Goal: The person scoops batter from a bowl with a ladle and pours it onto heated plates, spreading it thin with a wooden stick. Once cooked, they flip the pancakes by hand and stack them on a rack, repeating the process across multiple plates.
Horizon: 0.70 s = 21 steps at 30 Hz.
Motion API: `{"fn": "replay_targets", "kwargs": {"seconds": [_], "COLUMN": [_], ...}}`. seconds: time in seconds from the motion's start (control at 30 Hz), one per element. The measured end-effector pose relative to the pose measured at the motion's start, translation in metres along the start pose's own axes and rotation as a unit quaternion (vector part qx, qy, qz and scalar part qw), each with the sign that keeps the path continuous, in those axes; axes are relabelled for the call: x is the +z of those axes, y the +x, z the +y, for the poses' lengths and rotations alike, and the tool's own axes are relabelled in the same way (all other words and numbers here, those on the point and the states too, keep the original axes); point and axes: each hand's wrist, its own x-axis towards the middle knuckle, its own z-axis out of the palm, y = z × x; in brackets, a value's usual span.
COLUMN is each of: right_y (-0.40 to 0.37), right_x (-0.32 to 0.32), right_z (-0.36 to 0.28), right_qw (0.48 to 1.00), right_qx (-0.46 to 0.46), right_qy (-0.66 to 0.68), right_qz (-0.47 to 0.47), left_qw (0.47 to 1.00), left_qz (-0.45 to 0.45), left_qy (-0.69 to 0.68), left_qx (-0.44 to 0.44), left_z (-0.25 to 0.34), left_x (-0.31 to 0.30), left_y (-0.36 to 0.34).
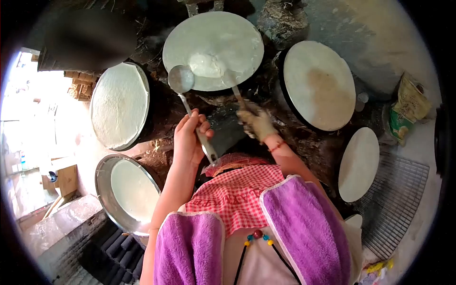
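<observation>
My left hand [191,137] is closed around the handle of a metal ladle [181,79], whose bowl hangs over the near left edge of the middle round griddle [204,35]. My right hand [257,122], in a soiled light glove and slightly blurred, grips a spatula [236,90]. The spatula's blade touches or hovers just over the griddle's near edge; its exact shape is blurred. Pale batter covers the griddle, with a thicker white mound of batter [206,65] between ladle and spatula.
A batter-coated griddle [119,105] stands on the left, another with a brownish patch [319,85] on the right. Below left is a metal pot [100,183] of white batter. At right are a round pale sheet [359,164], a wire rack [396,204] and a bag [408,104].
</observation>
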Motion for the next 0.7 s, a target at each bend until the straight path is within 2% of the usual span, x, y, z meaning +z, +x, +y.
{"fn": "replay_targets", "kwargs": {"seconds": [0.07,0.1,0.13,0.17,0.2,0.27,0.33,0.4,0.43,0.47,0.5,0.53,0.57,0.6,0.67,0.7], "right_y": [0.023,0.020,0.011,0.005,0.004,-0.008,-0.020,-0.004,0.015,0.032,0.042,0.041,0.034,0.032,0.024,0.021], "right_x": [0.025,0.027,0.028,0.027,0.015,-0.011,-0.028,-0.048,-0.056,-0.054,-0.041,-0.019,-0.002,0.008,0.015,0.009], "right_z": [0.012,0.002,-0.013,-0.021,-0.020,-0.031,-0.044,-0.044,-0.038,-0.026,-0.016,-0.016,-0.019,-0.018,-0.021,-0.021], "right_qw": [0.990,0.989,0.993,0.989,0.989,0.989,0.999,0.995,0.988,0.989,0.996,0.981,0.958,0.925,0.942,0.960], "right_qx": [-0.012,-0.012,0.039,0.090,0.048,0.020,-0.027,-0.045,-0.056,-0.052,-0.091,-0.132,-0.120,-0.148,-0.120,-0.119], "right_qy": [0.101,0.101,0.035,-0.034,-0.030,-0.009,-0.023,0.071,0.143,0.135,-0.004,-0.141,-0.256,-0.340,-0.297,-0.246], "right_qz": [-0.101,-0.110,-0.110,-0.109,-0.138,-0.146,-0.026,0.049,0.028,0.020,0.012,0.003,-0.050,-0.079,-0.099,-0.066], "left_qw": [1.000,0.998,0.998,0.971,0.907,0.824,0.828,0.870,0.899,0.908,0.905,0.902,0.894,0.898,0.930,0.958], "left_qz": [0.013,0.011,0.015,-0.015,-0.047,-0.105,-0.206,-0.265,-0.250,-0.246,-0.236,-0.226,-0.219,-0.203,-0.171,-0.148], "left_qy": [-0.008,-0.044,-0.044,-0.215,-0.378,-0.521,-0.477,-0.396,-0.351,-0.333,-0.348,-0.362,-0.385,-0.387,-0.324,-0.243], "left_qx": [-0.012,-0.036,-0.030,-0.108,-0.181,-0.197,-0.212,-0.131,-0.079,-0.058,-0.060,-0.062,-0.060,-0.046,0.004,0.042], "left_z": [-0.002,-0.002,0.004,0.014,0.023,0.038,0.036,0.026,0.026,0.031,0.037,0.046,0.055,0.063,0.080,0.090], "left_x": [0.021,0.024,0.024,0.019,0.013,0.003,-0.019,-0.038,-0.041,-0.040,-0.041,-0.042,-0.042,-0.044,-0.057,-0.066], "left_y": [-0.001,0.004,0.010,0.016,0.017,0.002,-0.019,-0.039,-0.049,-0.056,-0.062,-0.067,-0.073,-0.082,-0.111,-0.133]}}
